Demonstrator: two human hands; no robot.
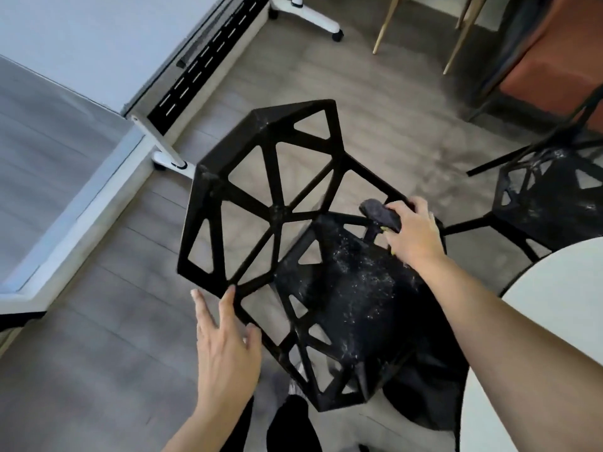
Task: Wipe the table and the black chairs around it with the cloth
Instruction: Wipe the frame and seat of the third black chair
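Note:
A black lattice chair (280, 210) stands in the middle of the view, its seat speckled with pale dust. My right hand (414, 233) grips a dark grey cloth (380, 214) and presses it against the chair's right arm bar. My left hand (225, 340) has straight fingers that rest on the lower left edge of the chair's backrest frame. A second dusty black chair (548, 197) stands at the right. The round white table (554, 321) curves in at the lower right corner.
A grey desk surface (49, 164) with a white wheeled leg (169, 158) fills the left. Wooden chair legs (385, 24) and an orange seat (554, 70) stand at the top right. Grey wood floor lies between them. My dark trouser legs show at the bottom.

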